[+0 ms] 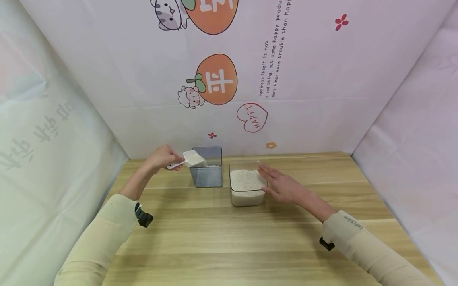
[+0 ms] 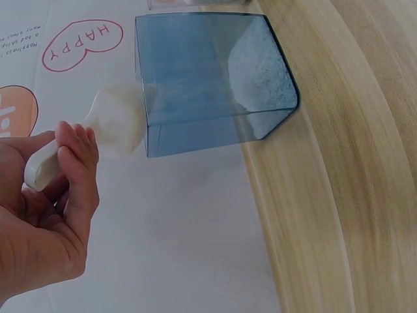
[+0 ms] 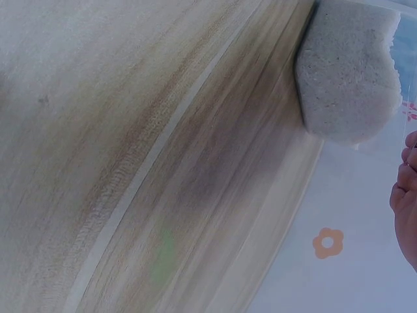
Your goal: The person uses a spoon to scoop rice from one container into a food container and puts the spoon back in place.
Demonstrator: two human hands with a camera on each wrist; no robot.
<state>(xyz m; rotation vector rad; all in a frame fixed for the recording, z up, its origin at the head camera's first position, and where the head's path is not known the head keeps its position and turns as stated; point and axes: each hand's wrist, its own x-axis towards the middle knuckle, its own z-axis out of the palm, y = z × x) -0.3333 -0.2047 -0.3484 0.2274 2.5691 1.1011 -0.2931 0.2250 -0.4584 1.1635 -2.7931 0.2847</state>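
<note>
My left hand (image 1: 165, 157) grips the handle of a white scoop (image 1: 193, 158). The scoop tilts at the left rim of a blue see-through container (image 1: 208, 177), with white grains, apparently rice, in its bowl. In the left wrist view, the fingers of my left hand (image 2: 58, 195) curl round the handle, and a layer of white rice (image 2: 260, 72) lies at the bottom of the blue container. A clear container (image 1: 248, 198) beside it holds much more white rice (image 1: 247, 180). My right hand (image 1: 284, 186) rests against its right side with fingers extended.
Both containers stand on a wood-grain table (image 1: 229, 242) near its back edge. Behind them rises a white printed backdrop (image 1: 304, 119), close to the blue container. White sheets also hang at the left and right sides.
</note>
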